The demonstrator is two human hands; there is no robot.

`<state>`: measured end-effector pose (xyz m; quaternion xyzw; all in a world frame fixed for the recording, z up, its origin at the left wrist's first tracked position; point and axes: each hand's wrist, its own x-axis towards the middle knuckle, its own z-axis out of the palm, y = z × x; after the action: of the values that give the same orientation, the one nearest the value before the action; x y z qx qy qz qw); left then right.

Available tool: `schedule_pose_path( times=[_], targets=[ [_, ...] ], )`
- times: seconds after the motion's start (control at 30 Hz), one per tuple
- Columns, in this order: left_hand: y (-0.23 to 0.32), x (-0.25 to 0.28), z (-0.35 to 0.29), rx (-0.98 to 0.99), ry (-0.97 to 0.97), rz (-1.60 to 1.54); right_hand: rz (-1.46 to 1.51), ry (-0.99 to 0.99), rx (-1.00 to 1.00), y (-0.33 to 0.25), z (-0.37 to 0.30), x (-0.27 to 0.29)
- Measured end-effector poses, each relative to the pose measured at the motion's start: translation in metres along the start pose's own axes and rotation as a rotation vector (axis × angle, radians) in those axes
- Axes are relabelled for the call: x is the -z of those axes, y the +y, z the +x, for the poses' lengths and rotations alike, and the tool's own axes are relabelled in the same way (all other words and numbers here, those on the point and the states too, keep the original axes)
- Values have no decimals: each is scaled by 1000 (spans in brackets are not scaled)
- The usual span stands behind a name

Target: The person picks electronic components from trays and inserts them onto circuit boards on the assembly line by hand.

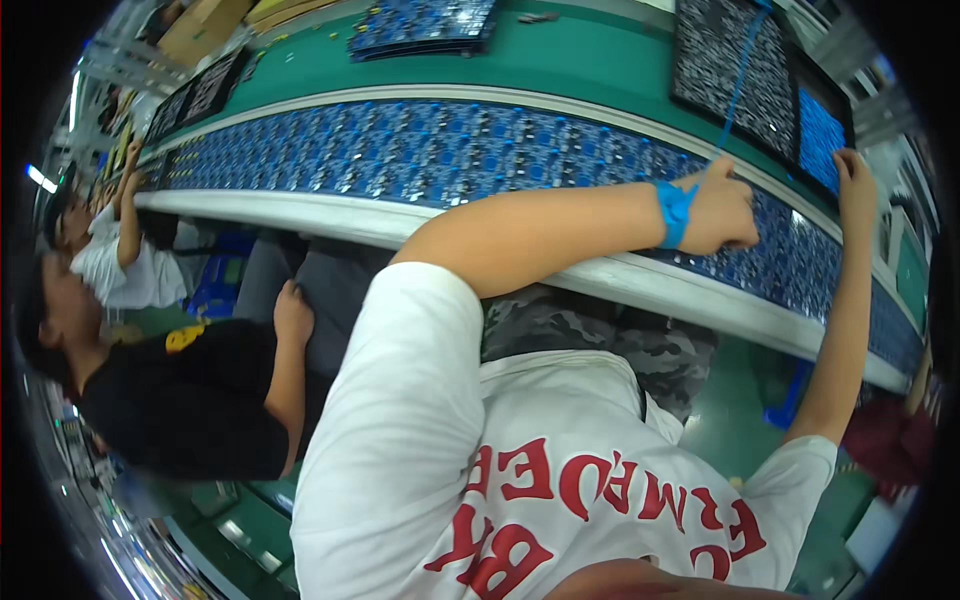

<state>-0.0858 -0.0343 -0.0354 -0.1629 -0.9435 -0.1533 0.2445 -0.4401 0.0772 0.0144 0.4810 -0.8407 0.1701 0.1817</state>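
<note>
Left hand (718, 215) over the boards (400, 150) on the line, fingers curled; can't tell if holding. Right hand (856, 180) at the blue parts (822, 135), right side, fingertips narrow, grip unclear. Boards look partly populated; can't tell which are done. Blue and grey parts (730, 70) plentiful, so likely plenty left.

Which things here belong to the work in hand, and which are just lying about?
Likely in use:
blue circuit boards under the left hand
blue parts beside the right hand

Seemingly lying about:
stacked boards
cardboard box
</note>
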Motion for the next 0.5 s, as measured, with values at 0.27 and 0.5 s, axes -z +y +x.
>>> schedule_pose_path(
  times=[0.27,0.5],
  targets=[
    [1,15,-11,137,-71,31,570,-292,51,-139,-92,60],
    [3,10,-6,140,-28,-88,515,-453,140,-169,-160,75]
  ],
)
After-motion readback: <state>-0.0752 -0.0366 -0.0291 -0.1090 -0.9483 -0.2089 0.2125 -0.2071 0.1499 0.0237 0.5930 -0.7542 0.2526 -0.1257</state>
